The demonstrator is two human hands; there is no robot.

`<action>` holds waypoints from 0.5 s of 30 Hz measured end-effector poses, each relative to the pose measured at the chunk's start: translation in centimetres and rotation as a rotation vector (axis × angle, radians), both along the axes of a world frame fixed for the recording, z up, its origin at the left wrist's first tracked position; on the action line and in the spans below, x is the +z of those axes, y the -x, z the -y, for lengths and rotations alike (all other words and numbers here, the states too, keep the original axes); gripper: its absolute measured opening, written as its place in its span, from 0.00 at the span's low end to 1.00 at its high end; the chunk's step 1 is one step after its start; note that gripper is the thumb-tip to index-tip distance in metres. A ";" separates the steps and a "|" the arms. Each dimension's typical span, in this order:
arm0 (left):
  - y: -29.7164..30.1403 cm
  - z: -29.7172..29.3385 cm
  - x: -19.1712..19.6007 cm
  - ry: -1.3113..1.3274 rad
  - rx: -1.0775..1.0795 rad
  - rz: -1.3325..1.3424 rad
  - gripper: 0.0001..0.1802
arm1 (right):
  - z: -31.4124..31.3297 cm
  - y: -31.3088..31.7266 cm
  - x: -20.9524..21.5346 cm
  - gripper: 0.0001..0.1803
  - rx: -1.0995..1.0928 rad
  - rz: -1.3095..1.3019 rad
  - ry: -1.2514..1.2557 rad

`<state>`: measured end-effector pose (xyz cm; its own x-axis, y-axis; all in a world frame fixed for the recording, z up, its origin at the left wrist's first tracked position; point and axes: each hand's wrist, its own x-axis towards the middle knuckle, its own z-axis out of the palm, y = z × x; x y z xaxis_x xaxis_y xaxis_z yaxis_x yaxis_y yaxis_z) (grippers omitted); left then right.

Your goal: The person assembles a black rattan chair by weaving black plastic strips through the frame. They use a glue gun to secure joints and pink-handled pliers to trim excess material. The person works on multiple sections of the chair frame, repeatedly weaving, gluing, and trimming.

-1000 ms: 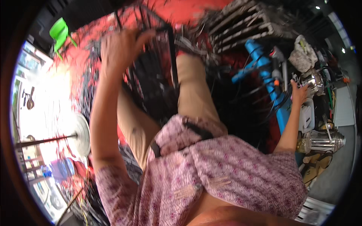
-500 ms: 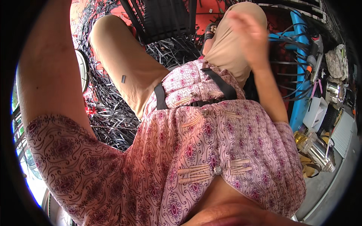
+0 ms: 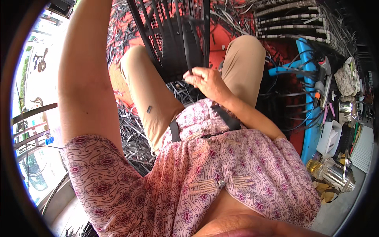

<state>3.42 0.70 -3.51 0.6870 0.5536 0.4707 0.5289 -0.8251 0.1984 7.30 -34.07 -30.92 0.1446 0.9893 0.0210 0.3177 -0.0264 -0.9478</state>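
Note:
My right hand [image 3: 208,81] is between my knees, its fingers pinched round a dark flat strip [image 3: 187,55]. The strip runs up from my fingertips across a black frame [image 3: 208,35] strung with long black strips. Behind the fingers, a tightly woven black panel [image 3: 173,59] fills the lower part of that frame. My left arm [image 3: 87,79] reaches up past the top edge on the left, so my left hand is out of the picture. A small grey scrap [image 3: 149,109] lies on my left thigh.
Cut black strips [image 3: 136,136] litter the red floor [image 3: 218,41]. To the right stands a blue stand [image 3: 309,102] with strips over it, a power drill [image 3: 324,71] and pink-handled pliers [image 3: 328,112]. A white container [image 3: 329,138] and a clear-and-metal flask [image 3: 333,175] are nearby.
My right hand has come down and left from above my right knee and now grips a strip at the woven frame. The view has shifted, showing more of the frame and the left side.

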 end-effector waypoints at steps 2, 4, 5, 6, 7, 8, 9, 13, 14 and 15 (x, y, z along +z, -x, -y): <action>0.1 0.5 -0.3 -0.103 -0.003 0.010 0.39 | 0.9 0.4 1.6 0.11 0.021 -0.034 -0.077; 0.5 1.7 -0.1 0.013 0.085 -0.025 0.37 | 1.5 0.3 3.0 0.11 0.087 -0.022 -0.111; 0.7 2.3 0.0 0.051 0.089 -0.040 0.36 | 1.8 0.3 4.3 0.12 0.090 -0.035 -0.150; 0.9 2.9 -0.1 0.089 0.094 -0.056 0.36 | 2.3 0.3 5.5 0.14 0.094 -0.048 -0.189; 1.2 3.8 -0.7 0.161 0.077 -0.024 0.35 | 2.8 0.3 7.6 0.13 0.085 -0.027 -0.174; 1.8 4.7 -0.3 0.117 0.122 -0.020 0.35 | 2.6 -0.3 9.7 0.13 0.088 0.008 -0.207; 3.1 4.7 -1.5 0.020 0.081 -0.039 0.37 | 2.9 -0.9 9.9 0.08 0.143 0.106 -0.308; 2.7 6.1 -2.8 0.119 -0.068 -0.111 0.33 | 2.7 -2.8 14.9 0.13 -0.011 -0.171 -0.393; 4.0 7.2 -3.2 0.136 -0.123 -0.140 0.32 | 2.5 -3.1 15.7 0.12 -0.020 -0.178 -0.417; 4.7 8.0 -3.4 0.158 -0.139 -0.127 0.31 | 2.1 -3.3 16.7 0.12 -0.039 -0.141 -0.458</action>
